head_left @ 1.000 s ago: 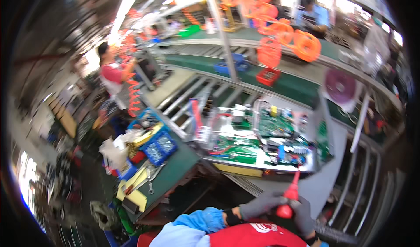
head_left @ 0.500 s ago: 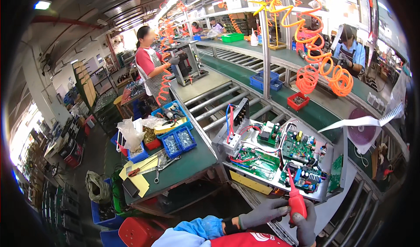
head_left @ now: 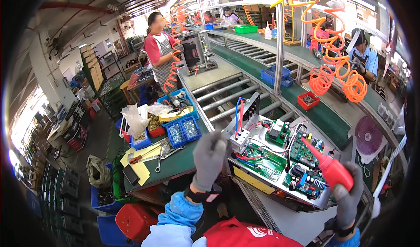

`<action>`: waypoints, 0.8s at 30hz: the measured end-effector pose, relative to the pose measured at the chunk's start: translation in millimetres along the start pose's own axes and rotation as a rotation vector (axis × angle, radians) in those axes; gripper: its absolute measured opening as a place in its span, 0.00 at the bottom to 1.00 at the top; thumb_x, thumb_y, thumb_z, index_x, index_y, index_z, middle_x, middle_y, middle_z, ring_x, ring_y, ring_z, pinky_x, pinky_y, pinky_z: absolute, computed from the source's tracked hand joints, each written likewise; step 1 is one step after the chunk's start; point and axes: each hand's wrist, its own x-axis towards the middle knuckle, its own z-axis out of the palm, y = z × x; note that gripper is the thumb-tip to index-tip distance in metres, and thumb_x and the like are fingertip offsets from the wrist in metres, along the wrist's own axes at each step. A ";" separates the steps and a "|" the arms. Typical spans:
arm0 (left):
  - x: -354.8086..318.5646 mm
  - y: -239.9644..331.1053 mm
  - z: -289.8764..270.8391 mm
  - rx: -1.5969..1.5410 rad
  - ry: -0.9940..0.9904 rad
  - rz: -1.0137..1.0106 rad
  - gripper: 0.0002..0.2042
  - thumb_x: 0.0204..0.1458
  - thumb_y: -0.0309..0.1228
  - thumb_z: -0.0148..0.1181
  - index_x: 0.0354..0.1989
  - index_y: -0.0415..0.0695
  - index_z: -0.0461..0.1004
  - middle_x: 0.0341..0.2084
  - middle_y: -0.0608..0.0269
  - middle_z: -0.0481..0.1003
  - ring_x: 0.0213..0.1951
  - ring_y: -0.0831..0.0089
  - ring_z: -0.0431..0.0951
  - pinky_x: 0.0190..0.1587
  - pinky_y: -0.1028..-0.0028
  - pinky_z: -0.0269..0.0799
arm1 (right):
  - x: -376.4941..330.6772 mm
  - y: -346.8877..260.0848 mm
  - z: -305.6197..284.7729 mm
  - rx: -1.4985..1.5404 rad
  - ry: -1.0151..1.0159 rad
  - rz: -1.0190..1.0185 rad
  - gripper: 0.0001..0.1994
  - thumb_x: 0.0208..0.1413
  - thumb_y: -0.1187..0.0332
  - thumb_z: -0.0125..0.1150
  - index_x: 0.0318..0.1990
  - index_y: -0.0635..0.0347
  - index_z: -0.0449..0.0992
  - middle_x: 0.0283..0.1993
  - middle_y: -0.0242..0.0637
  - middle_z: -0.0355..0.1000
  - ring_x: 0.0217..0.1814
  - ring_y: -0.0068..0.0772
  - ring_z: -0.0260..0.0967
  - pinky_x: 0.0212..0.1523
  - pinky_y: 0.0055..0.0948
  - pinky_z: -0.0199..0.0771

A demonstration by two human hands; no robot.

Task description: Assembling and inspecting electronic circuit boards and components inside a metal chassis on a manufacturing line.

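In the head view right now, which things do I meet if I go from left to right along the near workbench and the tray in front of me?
Yellow paper sheet → blue parts bins → left hand in a grey glove → green circuit boards on the metal tray → red squeeze bottle → right hand → pink fan.

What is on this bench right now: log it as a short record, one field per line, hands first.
left hand: grey-gloved left hand raised open, by the near-left corner of the open electronics chassis with green circuit boards
right hand: grey-gloved right hand in a grip on the red squeeze bottle with a pointed nozzle, its tip over the boards
bench left: blue plastic bins of small metal parts, yellow paper sheet
behind: steel roller conveyor
nearby: person in a red shirt and apron
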 end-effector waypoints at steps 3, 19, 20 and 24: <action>22.6 4.0 3.9 0.223 0.063 0.141 0.12 0.57 0.26 0.55 0.47 0.36 0.76 0.33 0.59 0.76 0.36 0.73 0.76 0.41 0.73 0.73 | 27.6 -20.8 1.3 -0.019 0.013 -0.162 0.31 0.43 0.60 0.63 0.55 0.70 0.66 0.48 0.38 0.65 0.50 0.28 0.65 0.54 0.30 0.66; 40.8 -58.5 49.6 0.408 0.008 0.342 0.11 0.60 0.29 0.52 0.42 0.35 0.78 0.38 0.51 0.77 0.39 0.58 0.78 0.43 0.66 0.74 | 187.3 -14.3 47.9 -0.355 -0.260 -0.291 0.20 0.45 0.63 0.68 0.43 0.64 0.72 0.29 0.35 0.71 0.31 0.24 0.69 0.34 0.30 0.71; 39.8 -58.1 49.3 0.418 0.005 0.327 0.11 0.60 0.29 0.52 0.41 0.34 0.78 0.39 0.51 0.77 0.40 0.59 0.78 0.43 0.67 0.74 | 187.8 -6.9 51.9 -0.380 -0.245 -0.317 0.19 0.44 0.62 0.68 0.41 0.62 0.73 0.28 0.42 0.71 0.31 0.33 0.72 0.34 0.34 0.71; 34.8 -52.6 44.3 0.454 0.020 0.305 0.11 0.58 0.27 0.52 0.41 0.33 0.77 0.40 0.49 0.76 0.41 0.58 0.77 0.44 0.66 0.73 | 191.5 2.9 63.1 -0.597 -0.291 -0.422 0.18 0.41 0.60 0.65 0.39 0.59 0.74 0.32 0.47 0.73 0.35 0.52 0.73 0.37 0.42 0.73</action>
